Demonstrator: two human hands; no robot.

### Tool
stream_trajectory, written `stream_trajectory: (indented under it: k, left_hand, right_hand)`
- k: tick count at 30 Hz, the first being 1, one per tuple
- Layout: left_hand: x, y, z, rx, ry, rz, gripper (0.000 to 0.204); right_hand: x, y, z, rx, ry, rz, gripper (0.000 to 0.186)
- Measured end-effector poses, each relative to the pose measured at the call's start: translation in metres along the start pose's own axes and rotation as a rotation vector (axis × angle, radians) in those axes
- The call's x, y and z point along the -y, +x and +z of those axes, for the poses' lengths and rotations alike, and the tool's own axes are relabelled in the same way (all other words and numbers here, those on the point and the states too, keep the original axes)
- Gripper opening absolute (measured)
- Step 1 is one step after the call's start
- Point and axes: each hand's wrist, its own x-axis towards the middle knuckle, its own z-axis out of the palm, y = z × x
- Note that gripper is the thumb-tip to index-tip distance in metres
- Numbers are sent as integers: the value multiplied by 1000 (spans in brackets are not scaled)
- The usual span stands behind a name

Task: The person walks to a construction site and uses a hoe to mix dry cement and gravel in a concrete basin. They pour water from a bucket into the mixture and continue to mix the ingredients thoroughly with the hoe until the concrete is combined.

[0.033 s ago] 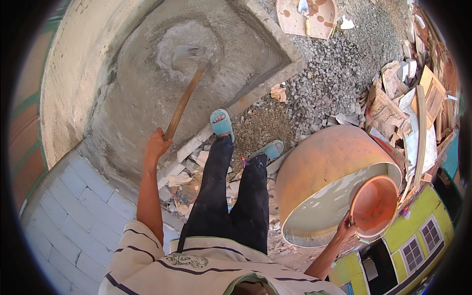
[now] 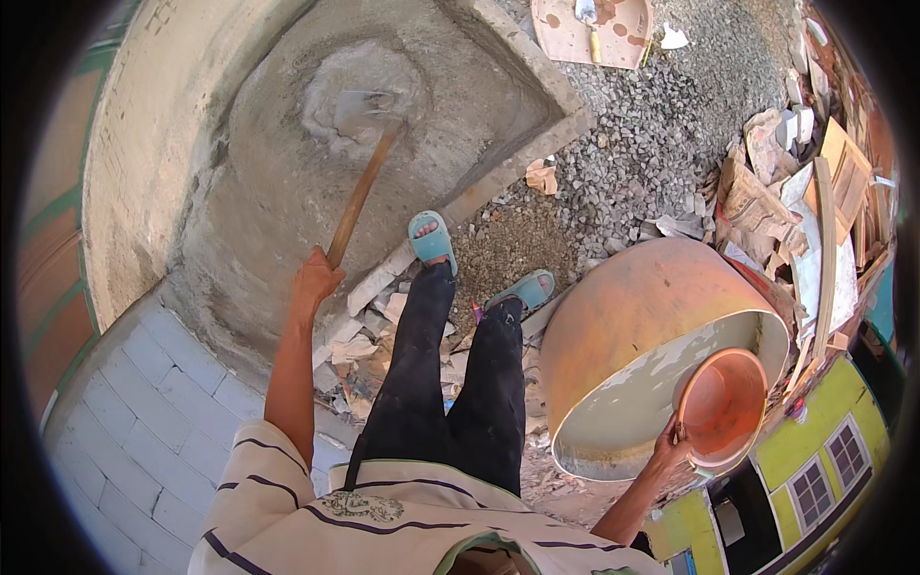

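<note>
In the head view, your left hand (image 2: 316, 275) is closed around the lower end of a wooden handle (image 2: 364, 196), which goes upward and a little to the right, away from your body. This handle belongs to a hoe, and its flat blade (image 2: 362, 111) lies in the pale wet patch in the middle of the grey mix (image 2: 259, 182). A low concrete edge (image 2: 513, 179) borders the mix on its right side. Your right hand (image 2: 673, 444) is clamped on the left rim of an orange basin (image 2: 725, 407); the basin is tilted, with its reddish inside facing you. It is in front of the mouth of a big orange tub (image 2: 637, 311), but whether the two touch, I cannot tell. Your feet, in light blue sandals (image 2: 431, 240), are between the mix and the tub, the left one by the concrete edge. Beyond them there is grey gravel (image 2: 637, 163), and near the top a pinkish tray (image 2: 561, 43) carries a trowel (image 2: 594, 43). On the right, broken boards (image 2: 762, 216) lie in a heap beside the tub.
</note>
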Motion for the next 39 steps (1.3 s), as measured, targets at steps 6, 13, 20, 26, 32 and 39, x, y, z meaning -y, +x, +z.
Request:
stream_trajectory:
  k: [6,13,20,26,32,39]
  left_hand:
    - [-23,80,16,-172,251,190,29]
    - [-77,-11,-64,171,-785,-264,13]
    - [-108,-47,-62,270,-1216,-263,25]
    - [-101,-41,-97,365,-1506,-219,29]
    - [-82,-36,-127,275,-1507,-214,23]
    - [-54,-21,-77,110,-1294,-194,17]
  right_hand:
    - [-109,136,-108,-285,-240,265,35]
    - [-211,120,-93,-631,-979,-347,58]
    - [-222,165,-82,93,-535,-338,84]
    - [-132,187,-143,-46,140,418,27]
    - [-83,21,-175,-90,307,501,4]
    - [-7,-145,-130,93,187,329,49]
